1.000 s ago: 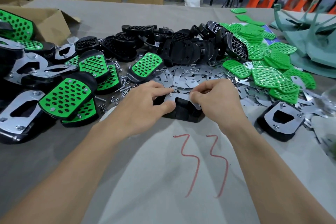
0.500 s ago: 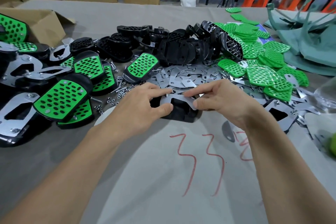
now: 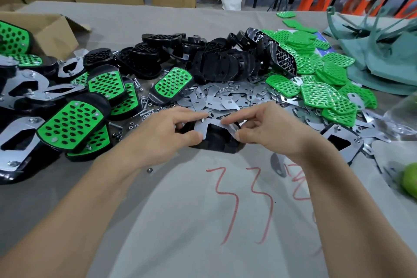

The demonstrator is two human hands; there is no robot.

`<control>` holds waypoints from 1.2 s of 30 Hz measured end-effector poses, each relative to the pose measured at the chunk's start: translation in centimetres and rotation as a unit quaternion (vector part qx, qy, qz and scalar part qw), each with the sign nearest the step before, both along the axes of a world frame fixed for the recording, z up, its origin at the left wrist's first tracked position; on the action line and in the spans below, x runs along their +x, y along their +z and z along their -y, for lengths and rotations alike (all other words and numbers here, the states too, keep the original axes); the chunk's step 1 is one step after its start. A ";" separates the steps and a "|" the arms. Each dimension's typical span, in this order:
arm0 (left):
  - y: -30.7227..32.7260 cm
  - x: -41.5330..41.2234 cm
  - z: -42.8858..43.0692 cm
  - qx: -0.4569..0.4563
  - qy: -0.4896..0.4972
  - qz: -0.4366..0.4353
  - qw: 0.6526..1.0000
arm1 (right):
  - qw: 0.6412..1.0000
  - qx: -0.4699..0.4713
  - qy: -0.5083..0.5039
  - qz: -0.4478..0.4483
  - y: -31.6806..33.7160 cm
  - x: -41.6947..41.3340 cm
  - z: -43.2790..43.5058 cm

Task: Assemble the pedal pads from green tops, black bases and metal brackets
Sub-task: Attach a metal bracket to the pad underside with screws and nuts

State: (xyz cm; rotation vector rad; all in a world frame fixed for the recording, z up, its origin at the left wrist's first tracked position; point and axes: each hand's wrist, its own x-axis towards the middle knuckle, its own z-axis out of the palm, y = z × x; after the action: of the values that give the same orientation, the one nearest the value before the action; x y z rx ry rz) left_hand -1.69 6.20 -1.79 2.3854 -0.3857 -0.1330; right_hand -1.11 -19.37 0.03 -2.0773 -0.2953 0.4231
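Far left, a heap of finished green-topped black pedal pads [image 3: 70, 124] lay on the grey cloth-covered desk [image 3: 180, 221]. Next came the left hand [image 3: 167, 135], thumb and forefinger curled and pinching the left leg of the flat silver forked metal bracket [image 3: 208, 130]. That bracket sat on the black plastic base [image 3: 216, 143], mid-desk, just in front of the pile of loose silver brackets [image 3: 225, 97]. A small metal stud [image 3: 203, 119] showed by the left forefinger. The right hand [image 3: 268, 130] pinched the bracket's right leg, forefinger on top and thumb at the edge. Further right lay loose green perforated tops [image 3: 320, 92].

We judged the step to be seating the bracket on the base. To do it well, line the holes up over the studs and press both legs down evenly, so neither side tips. We could not tell whether it lay fully flat.
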 end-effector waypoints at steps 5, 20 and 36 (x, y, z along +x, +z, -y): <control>0.0 -0.1 -0.1 0.026 0.001 0.020 0.999 | 0.936 0.119 -0.302 0.138 0.1 1.5 0.6; 0.1 -0.3 0.4 -0.008 0.029 0.014 0.999 | 0.921 -0.193 -0.282 0.187 -1.6 2.8 -0.3; 0.6 -1.5 2.7 -0.196 0.173 0.105 0.960 | 0.899 0.405 -0.166 -0.007 -0.2 -0.8 -3.2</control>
State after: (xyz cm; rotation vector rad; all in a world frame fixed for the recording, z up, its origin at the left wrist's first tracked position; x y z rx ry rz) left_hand -3.15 3.49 -1.15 2.0366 -0.0742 0.3312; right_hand -1.88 -16.15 -0.19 -1.2625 -0.0736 0.0712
